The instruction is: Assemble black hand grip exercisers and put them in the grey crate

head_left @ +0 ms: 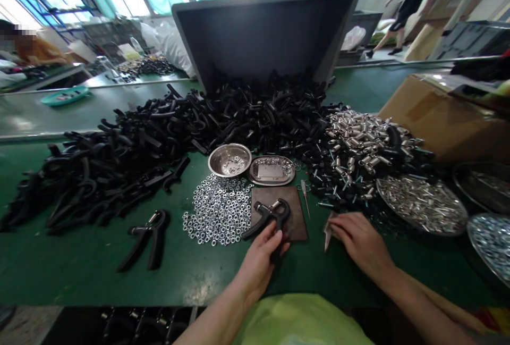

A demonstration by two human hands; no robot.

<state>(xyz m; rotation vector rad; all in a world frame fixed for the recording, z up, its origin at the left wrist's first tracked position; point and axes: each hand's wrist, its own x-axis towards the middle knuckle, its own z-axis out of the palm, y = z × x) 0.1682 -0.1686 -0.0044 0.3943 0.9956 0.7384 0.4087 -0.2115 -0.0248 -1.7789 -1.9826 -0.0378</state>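
My left hand (261, 260) grips one black handle of an assembled hand gripper (268, 216) that lies over a brown mat (295, 212). My right hand (358, 238) rests flat on the green table (79, 270) with its fingers on a small metal tool (327, 232) just right of the mat. A patch of loose silver nuts (218, 208) spreads left of the mat. A second finished hand gripper (147, 237) lies further left on the table.
A big heap of black handles (167, 132) spills from a tipped grey bin (263, 31). Two steel dishes (230, 160) (271, 169) sit behind the mat. Springs (358, 132), trays of metal parts (422, 204) and a cardboard box (442, 116) stand right. People are in the background.
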